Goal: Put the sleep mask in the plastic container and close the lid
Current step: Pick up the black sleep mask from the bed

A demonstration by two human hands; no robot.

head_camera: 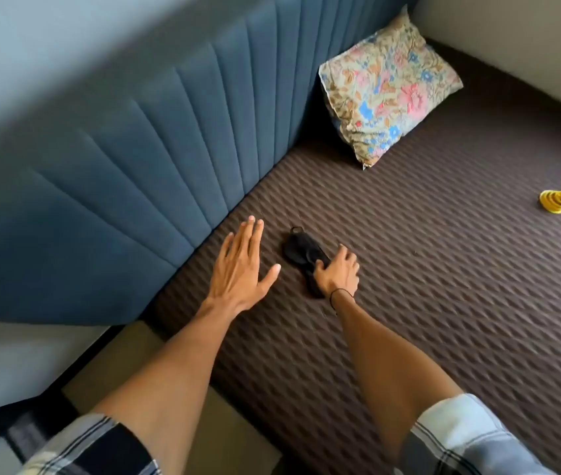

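A black sleep mask (301, 252) lies on the brown textured mattress (443, 303), close to the blue headboard. My right hand (337, 272) is curled over the mask's near end, fingers closed on the fabric. My left hand (241, 265) hovers flat just left of the mask, fingers spread and holding nothing. No plastic container shows in this view.
A padded blue headboard (156, 173) runs along the left of the bed. A floral pillow (388, 84) leans at the far corner by the wall. A small yellow object (558, 199) lies on the mattress at the right. A beige bed edge (142, 358) shows at lower left.
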